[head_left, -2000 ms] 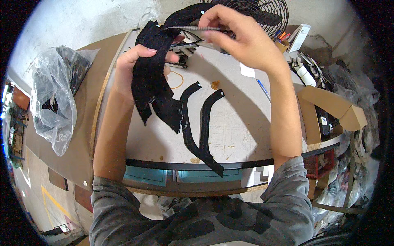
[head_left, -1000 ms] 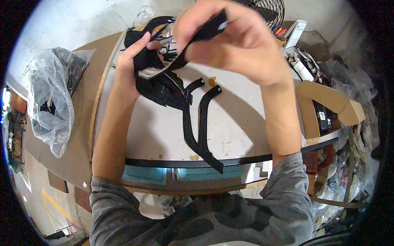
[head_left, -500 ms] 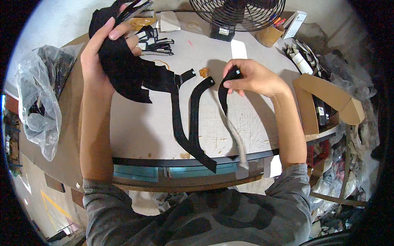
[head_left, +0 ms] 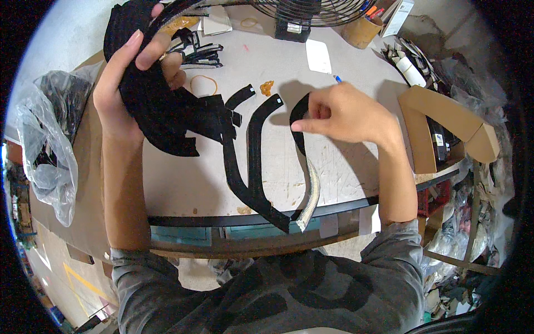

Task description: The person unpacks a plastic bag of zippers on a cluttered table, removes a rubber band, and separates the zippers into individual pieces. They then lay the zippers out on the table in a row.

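Observation:
My left hand (head_left: 118, 92) is wrapped round a thick bundle of black fabric strips (head_left: 150, 114) above the table's left side. My right hand (head_left: 350, 114) is closed in a pinch on the upper end of one black strip (head_left: 297, 114). That strip hangs down and twists, showing a pale ribbed side (head_left: 314, 186) near the table's front edge. Between my hands, a curved black strip (head_left: 255, 150) with a small white mark at its tip lies beside another long strip (head_left: 231, 167); their lower ends meet past the edge. A shorter strip end (head_left: 241, 97) lies above them.
More strips in bunches (head_left: 203, 55) lie behind my left hand, near a rubber band (head_left: 203, 84). A fan (head_left: 311, 8) stands at the back, with a pen cup (head_left: 361, 32) beside it. An open cardboard box (head_left: 420, 133) sits right; a clear plastic bag (head_left: 53, 183) hangs left.
My right hand has turned over its strip, hiding the strip's tip. The strip's pale lower end has swung left, toward the other strips. My left hand still grips the bundle.

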A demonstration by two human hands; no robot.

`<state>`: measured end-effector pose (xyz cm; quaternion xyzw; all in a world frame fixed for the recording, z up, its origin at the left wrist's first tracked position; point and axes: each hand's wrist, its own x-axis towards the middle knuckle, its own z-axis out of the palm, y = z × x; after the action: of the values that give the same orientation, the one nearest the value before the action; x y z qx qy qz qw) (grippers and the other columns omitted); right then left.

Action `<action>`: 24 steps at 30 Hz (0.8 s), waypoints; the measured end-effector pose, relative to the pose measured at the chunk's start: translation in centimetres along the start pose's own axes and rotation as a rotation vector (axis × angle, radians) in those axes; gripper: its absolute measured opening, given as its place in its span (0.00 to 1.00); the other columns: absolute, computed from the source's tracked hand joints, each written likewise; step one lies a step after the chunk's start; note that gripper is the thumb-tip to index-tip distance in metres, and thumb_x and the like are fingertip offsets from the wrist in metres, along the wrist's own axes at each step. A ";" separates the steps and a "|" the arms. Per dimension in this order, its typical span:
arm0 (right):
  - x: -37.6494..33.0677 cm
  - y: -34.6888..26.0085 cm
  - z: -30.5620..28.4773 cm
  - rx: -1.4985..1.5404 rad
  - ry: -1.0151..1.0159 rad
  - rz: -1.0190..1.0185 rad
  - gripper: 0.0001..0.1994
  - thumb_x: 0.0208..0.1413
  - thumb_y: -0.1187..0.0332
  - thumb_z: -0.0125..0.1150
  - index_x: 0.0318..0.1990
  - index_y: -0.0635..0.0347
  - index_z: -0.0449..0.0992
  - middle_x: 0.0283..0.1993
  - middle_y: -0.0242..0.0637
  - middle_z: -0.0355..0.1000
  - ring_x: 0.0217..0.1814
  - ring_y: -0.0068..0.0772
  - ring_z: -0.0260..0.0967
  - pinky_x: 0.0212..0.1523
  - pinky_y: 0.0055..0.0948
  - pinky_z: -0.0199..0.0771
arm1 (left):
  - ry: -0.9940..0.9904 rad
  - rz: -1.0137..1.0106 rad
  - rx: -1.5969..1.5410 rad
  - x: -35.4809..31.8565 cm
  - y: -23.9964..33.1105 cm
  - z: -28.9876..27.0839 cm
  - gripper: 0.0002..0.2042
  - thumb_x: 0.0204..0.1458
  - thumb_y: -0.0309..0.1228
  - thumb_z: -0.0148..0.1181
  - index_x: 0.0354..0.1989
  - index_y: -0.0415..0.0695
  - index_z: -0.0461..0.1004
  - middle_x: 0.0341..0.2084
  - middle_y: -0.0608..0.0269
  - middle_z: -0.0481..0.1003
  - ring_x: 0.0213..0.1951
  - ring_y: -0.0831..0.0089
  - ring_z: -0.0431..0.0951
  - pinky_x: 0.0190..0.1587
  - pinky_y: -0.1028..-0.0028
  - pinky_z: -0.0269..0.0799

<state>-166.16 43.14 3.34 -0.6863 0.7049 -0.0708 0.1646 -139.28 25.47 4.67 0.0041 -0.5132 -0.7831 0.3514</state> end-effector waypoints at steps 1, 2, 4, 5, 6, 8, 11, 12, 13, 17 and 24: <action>-0.2 -0.5 0.1 -0.029 -0.128 0.047 0.13 0.53 0.64 0.73 0.33 0.67 0.79 0.21 0.39 0.74 0.25 0.33 0.75 0.28 0.33 0.73 | 0.001 -0.004 -0.005 0.1 0.0 0.0 0.21 0.68 0.37 0.45 0.66 0.44 0.65 0.26 0.77 0.60 0.27 0.80 0.58 0.36 0.74 0.58; -0.2 -0.7 0.5 0.017 -0.155 0.078 0.13 0.55 0.65 0.71 0.31 0.68 0.79 0.20 0.40 0.75 0.25 0.31 0.76 0.27 0.32 0.74 | -0.002 -0.001 0.000 0.1 0.0 -0.1 0.20 0.68 0.37 0.45 0.66 0.44 0.65 0.26 0.77 0.60 0.27 0.81 0.58 0.36 0.74 0.58; -0.2 -1.1 1.1 0.105 -0.207 0.139 0.13 0.59 0.66 0.67 0.28 0.69 0.78 0.19 0.42 0.76 0.24 0.28 0.78 0.24 0.30 0.74 | -0.011 0.008 0.010 0.2 0.0 -0.2 0.20 0.68 0.37 0.45 0.66 0.44 0.65 0.26 0.77 0.60 0.27 0.81 0.59 0.36 0.75 0.58; -0.1 -1.2 0.9 0.215 -0.252 0.137 0.10 0.62 0.70 0.62 0.32 0.70 0.78 0.23 0.44 0.78 0.29 0.26 0.81 0.26 0.25 0.78 | -0.010 0.007 0.013 0.1 0.1 -0.2 0.20 0.69 0.37 0.45 0.65 0.45 0.65 0.26 0.77 0.60 0.27 0.81 0.59 0.36 0.75 0.58; -0.1 -1.0 0.8 0.358 -0.278 0.143 0.09 0.62 0.70 0.61 0.34 0.70 0.77 0.24 0.44 0.79 0.28 0.26 0.81 0.26 0.25 0.78 | -0.015 0.005 0.012 0.2 0.1 -0.2 0.20 0.69 0.38 0.45 0.65 0.45 0.65 0.26 0.77 0.60 0.27 0.82 0.59 0.36 0.75 0.58; 0.0 -0.3 0.9 0.643 -0.328 0.152 0.09 0.63 0.71 0.59 0.37 0.71 0.76 0.26 0.44 0.79 0.27 0.28 0.81 0.26 0.25 0.79 | -0.025 0.000 0.018 0.3 0.0 -0.3 0.19 0.69 0.38 0.45 0.65 0.46 0.66 0.26 0.77 0.60 0.27 0.82 0.59 0.36 0.76 0.58; 0.1 0.0 1.2 0.516 -0.252 0.153 0.11 0.64 0.68 0.60 0.38 0.71 0.75 0.26 0.43 0.79 0.25 0.28 0.80 0.24 0.24 0.78 | -0.037 -0.004 0.016 0.4 -0.1 -0.4 0.19 0.69 0.38 0.46 0.64 0.46 0.65 0.26 0.77 0.60 0.27 0.83 0.58 0.36 0.76 0.58; 0.3 -0.2 1.3 0.459 -0.224 0.149 0.12 0.64 0.67 0.61 0.36 0.70 0.76 0.25 0.42 0.79 0.24 0.28 0.79 0.24 0.24 0.77 | -0.031 -0.004 0.003 0.4 -0.1 -0.3 0.18 0.69 0.38 0.46 0.64 0.46 0.65 0.26 0.78 0.60 0.26 0.83 0.58 0.36 0.76 0.58; 0.2 -0.5 1.2 0.390 -0.203 0.146 0.12 0.64 0.66 0.62 0.34 0.70 0.76 0.23 0.41 0.78 0.22 0.27 0.78 0.24 0.25 0.77 | -0.025 -0.004 -0.010 0.3 -0.2 -0.3 0.18 0.69 0.38 0.46 0.63 0.46 0.65 0.25 0.78 0.60 0.26 0.83 0.58 0.35 0.77 0.58; -0.6 -2.9 0.3 0.187 -0.268 0.143 0.17 0.62 0.62 0.64 0.27 0.68 0.77 0.20 0.38 0.77 0.17 0.26 0.75 0.22 0.26 0.76 | -0.022 0.003 0.032 0.2 0.0 -0.2 0.16 0.69 0.38 0.46 0.61 0.47 0.66 0.25 0.79 0.61 0.26 0.83 0.59 0.35 0.77 0.57; -0.2 -0.9 0.8 0.573 -0.446 0.200 0.12 0.64 0.68 0.61 0.38 0.73 0.71 0.25 0.47 0.79 0.22 0.33 0.80 0.22 0.29 0.80 | -0.006 0.014 0.037 0.3 -0.3 0.0 0.13 0.69 0.37 0.46 0.57 0.48 0.67 0.25 0.78 0.61 0.26 0.84 0.59 0.32 0.78 0.57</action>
<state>-165.08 43.41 2.96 -0.5388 0.6668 -0.0978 0.5055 -139.65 25.34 4.54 0.0043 -0.5285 -0.7710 0.3552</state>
